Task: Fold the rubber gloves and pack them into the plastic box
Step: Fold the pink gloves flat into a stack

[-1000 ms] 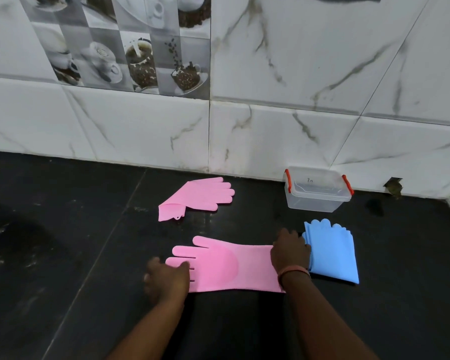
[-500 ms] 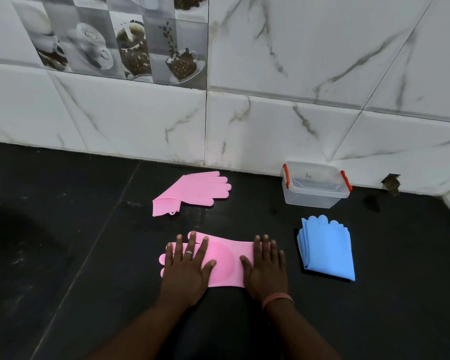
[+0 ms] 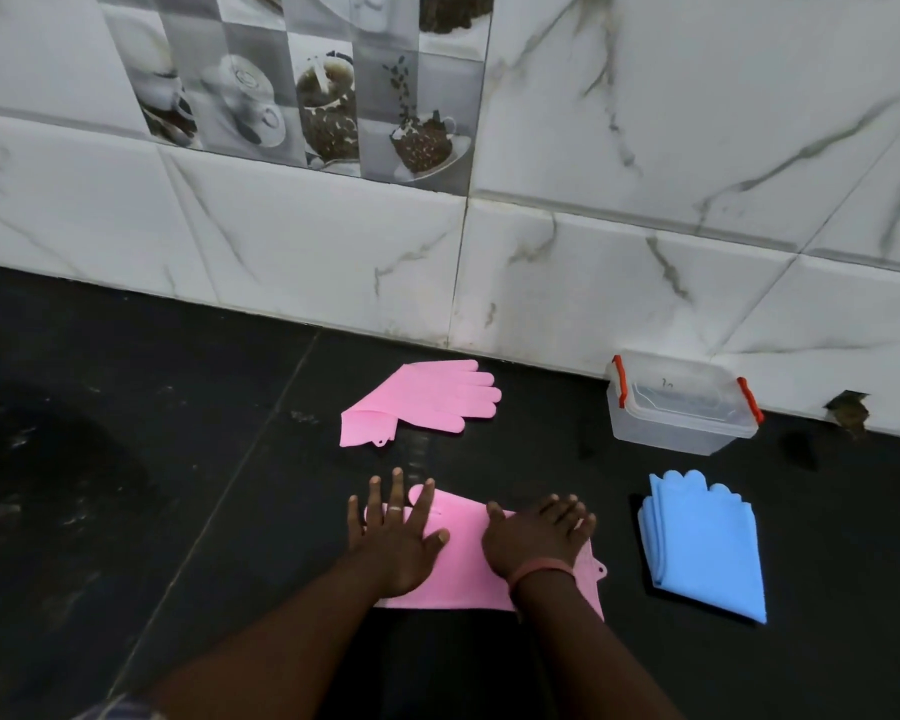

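A pink rubber glove (image 3: 463, 569), folded over on itself, lies on the black counter under both my hands. My left hand (image 3: 393, 532) rests flat on its left part with fingers spread. My right hand (image 3: 533, 535) presses flat on its right part, fingers together. A second pink glove (image 3: 422, 400) lies further back, its cuff corner turned over. A folded stack of blue gloves (image 3: 702, 548) sits to the right. The clear plastic box (image 3: 681, 405) with red clips stands against the wall, its lid on.
A white marble-tiled wall (image 3: 593, 252) runs along the back of the black counter (image 3: 126, 511). A small hole or chipped spot (image 3: 848, 410) shows in the wall's base, right of the box.
The near pink glove lay stretched out a second ago; it is now folded shorter. Both hands moved onto it and press it flat. The view tilted up slightly.
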Motion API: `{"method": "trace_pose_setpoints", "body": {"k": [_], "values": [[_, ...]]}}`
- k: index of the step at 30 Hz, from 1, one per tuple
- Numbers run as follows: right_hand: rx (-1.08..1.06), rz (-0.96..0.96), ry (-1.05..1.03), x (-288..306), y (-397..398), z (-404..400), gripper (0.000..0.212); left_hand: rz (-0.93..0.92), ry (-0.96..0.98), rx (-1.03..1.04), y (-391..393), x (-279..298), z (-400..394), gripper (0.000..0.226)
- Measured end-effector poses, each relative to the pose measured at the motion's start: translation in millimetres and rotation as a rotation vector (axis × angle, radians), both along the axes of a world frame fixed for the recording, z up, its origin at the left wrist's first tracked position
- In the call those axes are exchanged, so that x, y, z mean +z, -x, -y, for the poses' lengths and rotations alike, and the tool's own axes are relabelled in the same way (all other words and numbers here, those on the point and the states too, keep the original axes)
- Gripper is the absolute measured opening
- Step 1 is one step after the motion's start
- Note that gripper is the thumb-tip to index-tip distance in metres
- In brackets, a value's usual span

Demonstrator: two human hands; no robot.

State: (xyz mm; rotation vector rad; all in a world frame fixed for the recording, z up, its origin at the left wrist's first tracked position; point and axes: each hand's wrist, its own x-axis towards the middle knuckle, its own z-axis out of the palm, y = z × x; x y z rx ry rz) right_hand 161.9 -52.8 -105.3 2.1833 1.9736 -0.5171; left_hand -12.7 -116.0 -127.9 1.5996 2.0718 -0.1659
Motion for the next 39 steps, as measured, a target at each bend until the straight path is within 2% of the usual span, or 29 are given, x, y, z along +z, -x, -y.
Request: {"method": "trace_pose_setpoints", "body": {"k": [3,5,9,12,15,18,20,22,24,26,27,28,30,31,32,33,35,37,38,39], "values": [[0.314,-0.196,-0.147,10,43,-22,0.067,0.035,0.036,-0.013,2,2,0,0.077],[0.48,-0.284,-0.131,11,72,-36,0.063,0.04,0.067,-0.023,3,6,-2,0.077],[0.44,-0.27,-0.022,5,101,-68,0.056,0.045,0.091,-0.043,5,6,-3,0.079],[0.453,-0.31,-0.163,1,99,-87,0.044,0.061,0.093,-0.038,7,3,-4,0.079],[0.326,-0.549,-0.267,16,95,-96,0.017,0.086,0.088,-0.029,7,0,-4,0.079],[0.153,-0.887,-0.495,56,96,-90,0.009,0.08,0.051,-0.022,7,-4,-3,0.078],[0.208,-1.062,-0.62,91,94,-78,0.008,0.085,0.034,-0.008,7,-3,-2,0.079],[0.302,-1.19,-0.654,127,88,-71,0.011,0.082,-0.027,0.042,2,1,1,0.078],[0.297,-1.359,-0.573,157,76,-68,0.011,0.087,-0.253,0.183,-7,9,4,0.074],[0.179,-1.664,-0.339,178,63,-64,0.013,0.272,-0.537,0.359,-16,22,2,0.062],[0.121,-1.836,-0.191,183,55,-62,0.013,0.501,-0.61,0.453,-18,33,0,0.053],[0.081,-2.0,-0.025,188,48,-58,0.014,0.81,-0.574,0.579,-19,49,-2,0.045],[-0.023,-2.221,0.29,190,39,-49,0.025,1.515,-0.356,0.812,-18,76,-7,0.035],[-0.122,-2.259,0.366,188,36,-47,0.028,1.771,-0.29,0.886,-17,85,-7,0.034],[-0.253,-2.259,0.372,185,34,-43,0.029,1.914,-0.268,0.907,-19,94,-6,0.036],[-0.397,-2.206,0.336,181,32,-39,0.028,1.934,-0.301,0.888,-23,99,-4,0.036],[-0.6,-2.043,0.273,171,27,-29,0.017,1.854,-0.422,0.872,-34,106,1,0.033],[-0.619,-1.867,0.221,160,20,-21,0.007,1.843,-0.506,0.889,-44,108,5,0.034],[-0.594,-1.784,0.193,155,17,-18,0.011,1.851,-0.538,0.901,-47,111,5,0.036],[-0.548,-1.719,0.162,151,14,-16,0.015,1.956,-0.509,0.912,-49,114,5,0.036]]}}
